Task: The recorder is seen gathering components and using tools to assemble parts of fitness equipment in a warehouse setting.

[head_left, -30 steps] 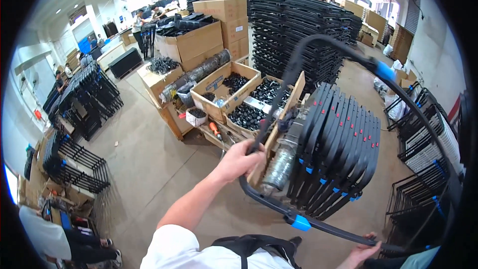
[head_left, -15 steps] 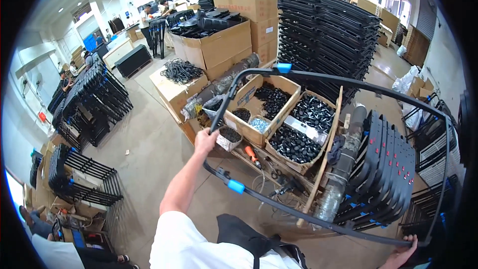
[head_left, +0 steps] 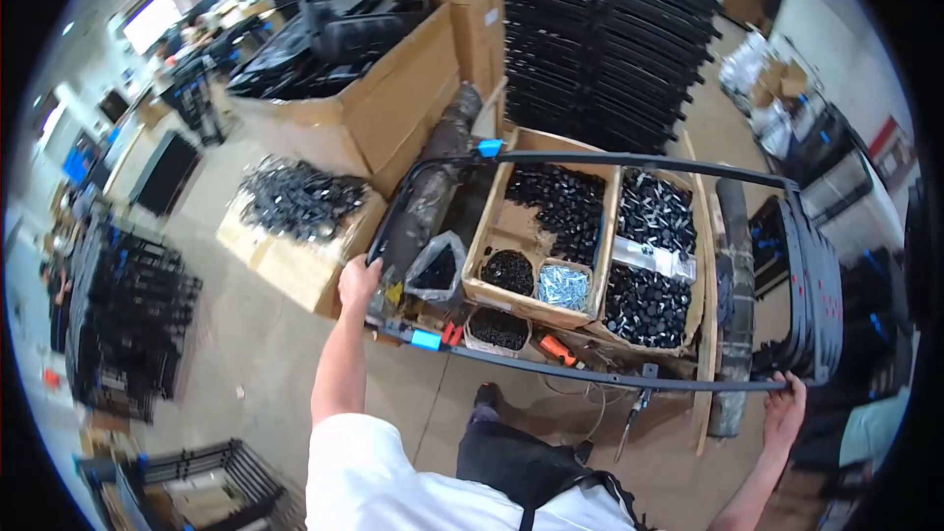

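In the head view, a black frame [head_left: 649, 162] spans the centre of the picture, long axis running left to right, encircling a wooden box [head_left: 526, 308] from this angle. The left hand [head_left: 359, 283] is clamped on its left end, the right hand [head_left: 785, 411] curled around its lower-right corner; neither is nearer.

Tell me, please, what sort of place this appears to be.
Probably a factory assembly workshop: the tall stack of similar black pieces, the open boxes of small parts and the black frame being held suggest it.
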Tool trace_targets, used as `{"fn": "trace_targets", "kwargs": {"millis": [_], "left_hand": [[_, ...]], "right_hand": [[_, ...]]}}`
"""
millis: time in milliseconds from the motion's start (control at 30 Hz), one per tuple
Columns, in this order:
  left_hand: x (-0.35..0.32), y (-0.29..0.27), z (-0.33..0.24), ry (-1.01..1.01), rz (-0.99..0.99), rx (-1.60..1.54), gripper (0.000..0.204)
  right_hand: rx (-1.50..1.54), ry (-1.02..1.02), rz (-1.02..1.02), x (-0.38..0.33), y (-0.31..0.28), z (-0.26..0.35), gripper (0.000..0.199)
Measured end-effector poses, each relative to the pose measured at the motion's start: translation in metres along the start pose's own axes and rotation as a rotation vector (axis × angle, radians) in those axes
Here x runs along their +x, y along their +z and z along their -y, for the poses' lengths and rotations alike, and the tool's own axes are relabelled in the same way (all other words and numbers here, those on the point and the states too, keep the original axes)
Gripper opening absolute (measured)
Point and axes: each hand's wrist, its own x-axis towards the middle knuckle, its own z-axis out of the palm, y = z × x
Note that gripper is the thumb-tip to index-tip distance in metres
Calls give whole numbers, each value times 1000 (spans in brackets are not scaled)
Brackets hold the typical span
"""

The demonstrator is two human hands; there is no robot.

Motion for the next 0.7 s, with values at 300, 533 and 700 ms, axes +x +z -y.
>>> {"fn": "trace_targets", "kwargs": {"millis": [300,533,700], "left_hand": [[13,18,24,244,-155,133,41],[12,52,19,286,-192,263,50],[13,45,5,198,-124,308,54]], "right_hand": [[135,296,-357,29,-15,-137,28],[39,476,-486,24,-49,-197,23],[-592,292,-525,9,-43,-256,39]]}}
